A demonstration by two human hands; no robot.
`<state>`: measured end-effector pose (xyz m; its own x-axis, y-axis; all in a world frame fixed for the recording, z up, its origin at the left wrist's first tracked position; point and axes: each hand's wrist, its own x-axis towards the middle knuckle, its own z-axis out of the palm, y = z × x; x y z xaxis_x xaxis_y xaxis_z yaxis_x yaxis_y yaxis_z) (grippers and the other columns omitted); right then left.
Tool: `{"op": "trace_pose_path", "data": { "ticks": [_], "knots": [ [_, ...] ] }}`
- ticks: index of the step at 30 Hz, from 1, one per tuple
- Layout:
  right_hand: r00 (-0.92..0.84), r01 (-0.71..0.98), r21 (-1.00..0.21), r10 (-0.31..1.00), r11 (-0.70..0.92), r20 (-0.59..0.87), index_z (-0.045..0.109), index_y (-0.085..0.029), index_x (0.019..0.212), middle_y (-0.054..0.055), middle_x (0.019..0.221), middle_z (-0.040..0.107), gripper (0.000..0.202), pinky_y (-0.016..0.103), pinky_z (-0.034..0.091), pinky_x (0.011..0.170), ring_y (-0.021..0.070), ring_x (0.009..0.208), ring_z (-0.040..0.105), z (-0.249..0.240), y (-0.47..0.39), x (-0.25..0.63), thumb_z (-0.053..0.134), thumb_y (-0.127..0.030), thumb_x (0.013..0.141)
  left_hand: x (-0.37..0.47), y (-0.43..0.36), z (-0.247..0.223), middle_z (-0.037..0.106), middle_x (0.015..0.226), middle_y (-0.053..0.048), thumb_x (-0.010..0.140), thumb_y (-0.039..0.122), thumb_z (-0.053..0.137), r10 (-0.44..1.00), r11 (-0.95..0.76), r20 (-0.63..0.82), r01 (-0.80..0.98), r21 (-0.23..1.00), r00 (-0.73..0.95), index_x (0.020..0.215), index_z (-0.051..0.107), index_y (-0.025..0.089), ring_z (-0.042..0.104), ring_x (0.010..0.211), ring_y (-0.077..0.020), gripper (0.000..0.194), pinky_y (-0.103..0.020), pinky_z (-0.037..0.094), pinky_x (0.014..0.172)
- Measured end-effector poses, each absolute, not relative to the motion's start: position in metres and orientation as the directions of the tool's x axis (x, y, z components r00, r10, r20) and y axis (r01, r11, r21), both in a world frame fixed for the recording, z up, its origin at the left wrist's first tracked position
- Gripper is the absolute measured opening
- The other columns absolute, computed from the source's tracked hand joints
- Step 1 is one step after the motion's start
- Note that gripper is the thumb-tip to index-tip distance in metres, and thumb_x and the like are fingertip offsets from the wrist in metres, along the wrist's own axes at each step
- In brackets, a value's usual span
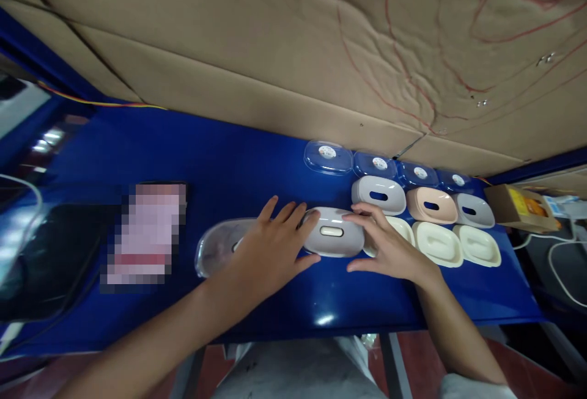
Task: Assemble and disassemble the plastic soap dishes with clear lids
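Note:
A grey oval tray (334,246) with a cream piece (331,231) showing in its centre slot sits on the blue table. My left hand (279,243) is at its left side, fingers spread, and my right hand (387,243) is at its right side, thumb and fingers apart. Both hands' fingertips touch or nearly touch the rim; firm contact cannot be made out. Beneath my left hand and forearm lies a clear oval lid (213,246), partly hidden. Close to my right hand are a grey slotted tray (362,194) and a cream tray (403,228), which that hand partly covers.
Four-cornered clear lids (328,157) with round stickers line the cardboard wall (206,75). Pink (444,206) and grey (483,209) slotted trays stand right, behind cream trays (438,243). A pixelated phone-like object (147,231) lies left; a cardboard box (520,209) stands far right.

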<state>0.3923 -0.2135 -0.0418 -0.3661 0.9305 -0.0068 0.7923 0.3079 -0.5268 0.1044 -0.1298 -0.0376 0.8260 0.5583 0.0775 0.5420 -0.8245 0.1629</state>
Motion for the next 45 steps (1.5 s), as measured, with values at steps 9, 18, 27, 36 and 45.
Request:
{"op": "trace_pose_path", "data": {
  "ticks": [9, 18, 27, 36, 45],
  "knots": [
    [-0.288, 0.92, -0.24, 0.95, 0.309, 0.119, 0.046, -0.022, 0.158, 0.021, 0.17, 0.04, 0.059, 0.064, 0.038, 0.124, 0.0396, 0.156, 0.044, -0.038, -0.107, 0.397, 0.061, -0.046, 0.106, 0.104, -0.128, -0.041, 0.073, 0.129, -0.017, 0.1, 0.051, 0.077, 0.551, -0.821, 0.048, 0.531, 0.211, 0.833, 0.149, 0.056, 0.014, 0.072, 0.115, -0.0356, 0.066, -0.055, 0.045, 0.11],
    [-0.268, 0.943, -0.191, 0.962, 0.273, 0.055, 0.052, -0.028, 0.151, 0.017, 0.146, 0.059, 0.074, 0.067, 0.046, 0.113, 0.0434, 0.137, 0.059, -0.055, -0.062, 0.404, 0.08, -0.058, 0.089, 0.103, -0.124, -0.036, 0.072, 0.134, -0.019, 0.101, 0.05, 0.074, 0.55, -0.799, -0.003, 0.527, 0.291, 0.835, 0.148, 0.059, 0.013, 0.07, 0.121, -0.0385, 0.062, -0.057, 0.048, 0.109],
    [-0.254, 0.882, -0.284, 0.886, 0.376, 0.387, 0.056, -0.029, 0.144, 0.016, 0.155, 0.057, 0.059, 0.062, 0.046, 0.119, 0.04, 0.145, 0.057, -0.037, -0.118, 0.39, 0.08, -0.049, 0.093, 0.103, -0.123, -0.04, 0.059, 0.159, -0.022, 0.101, 0.048, 0.076, 0.532, -0.821, 0.057, 0.498, 0.28, 0.845, 0.153, 0.052, 0.012, 0.069, 0.131, -0.0381, 0.069, -0.054, 0.049, 0.109],
    [-0.145, 0.83, -0.426, 0.877, 0.36, 0.458, 0.055, -0.029, 0.149, 0.016, 0.154, 0.055, 0.067, 0.062, 0.056, 0.111, 0.0414, 0.143, 0.059, -0.054, -0.22, 0.393, 0.08, -0.034, 0.087, 0.101, -0.121, -0.041, 0.073, 0.139, -0.024, 0.091, 0.049, 0.088, 0.565, -0.806, 0.051, 0.538, 0.247, 0.824, 0.168, 0.024, 0.004, 0.075, 0.119, -0.0361, 0.11, -0.047, 0.053, 0.103],
    [-0.302, 0.766, -0.442, 0.868, 0.467, 0.394, 0.053, -0.026, 0.148, 0.017, 0.153, 0.055, 0.064, 0.066, 0.049, 0.12, 0.0407, 0.151, 0.051, -0.062, -0.217, 0.376, 0.078, -0.028, 0.09, 0.1, -0.119, -0.041, 0.074, 0.141, -0.018, 0.093, 0.051, 0.084, 0.577, -0.803, 0.076, 0.548, 0.234, 0.813, 0.174, 0.004, 0.013, 0.076, 0.114, -0.0337, 0.121, -0.044, 0.055, 0.101]
  ]
}}
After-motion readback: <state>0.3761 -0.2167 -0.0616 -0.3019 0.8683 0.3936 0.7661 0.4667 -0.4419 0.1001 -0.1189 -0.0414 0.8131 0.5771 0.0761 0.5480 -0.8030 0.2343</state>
